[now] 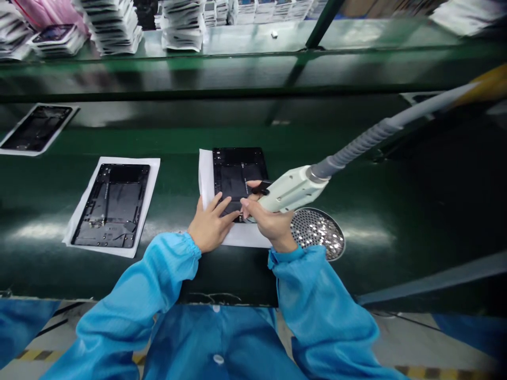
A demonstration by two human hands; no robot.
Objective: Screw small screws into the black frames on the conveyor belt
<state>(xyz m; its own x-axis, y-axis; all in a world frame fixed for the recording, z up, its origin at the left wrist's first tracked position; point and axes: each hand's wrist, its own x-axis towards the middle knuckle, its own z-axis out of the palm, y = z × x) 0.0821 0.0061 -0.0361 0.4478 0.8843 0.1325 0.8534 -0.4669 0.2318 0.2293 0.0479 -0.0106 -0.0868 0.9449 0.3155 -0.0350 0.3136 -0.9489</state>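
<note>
A black tablet back frame [237, 171] lies on a white sheet [206, 179] on the green belt in front of me. My left hand [209, 224] rests flat on its near edge, fingers spread. My right hand [269, 221] is wrapped round the pale grey body of an electric screwdriver [295, 187], whose tip points down at the frame's near right part. A grey ribbed hose [368, 140] runs from the tool up to the right. Both my arms wear blue sleeves.
A round perforated dish of small screws [320, 232] sits just right of my right hand. Another black frame on paper [113, 203] lies to the left, a third frame [37, 126] farther left. Stacks of white sheets [114, 26] fill the shelf behind the belt.
</note>
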